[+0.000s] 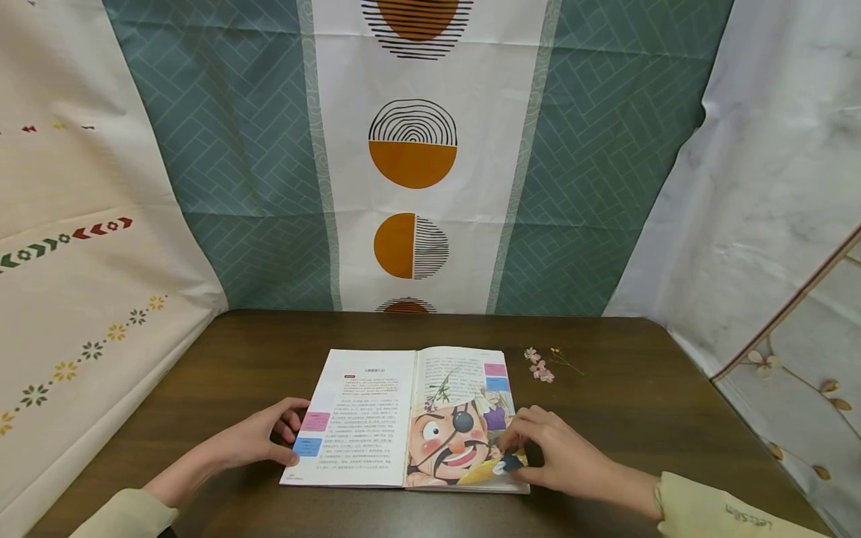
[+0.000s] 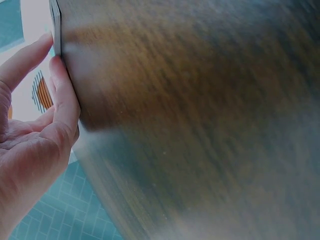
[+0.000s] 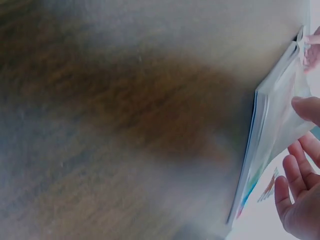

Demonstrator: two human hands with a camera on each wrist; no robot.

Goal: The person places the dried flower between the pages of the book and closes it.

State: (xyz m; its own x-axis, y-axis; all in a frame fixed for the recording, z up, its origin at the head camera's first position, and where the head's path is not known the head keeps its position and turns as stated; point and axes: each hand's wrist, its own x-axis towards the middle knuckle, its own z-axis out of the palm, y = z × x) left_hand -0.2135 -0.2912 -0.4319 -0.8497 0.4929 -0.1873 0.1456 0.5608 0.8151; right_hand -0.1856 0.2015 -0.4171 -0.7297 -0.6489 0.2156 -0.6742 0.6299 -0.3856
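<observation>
An open book [image 1: 363, 418] lies flat on the dark wooden table. Its left page carries mostly printed text, and the right page shows a cartoon face with an eye patch. On the right page lies a thin green sprig [image 1: 440, 390] with small pinkish buds. My left hand [image 1: 258, 437] rests at the book's left edge, thumb and index finger touching it, the other fingers bent. At the lower right corner, my right hand [image 1: 554, 452] pinches a page [image 3: 286, 107] between thumb and index finger. In the right wrist view that page bends up from the stack beneath.
Right of the book, pink flowers [image 1: 538, 366] and a thin stem with yellow blossoms [image 1: 560, 356] lie on the table [image 1: 625, 403]. A patterned cloth [image 1: 255, 149] hangs behind the table, with pale cloths at both sides.
</observation>
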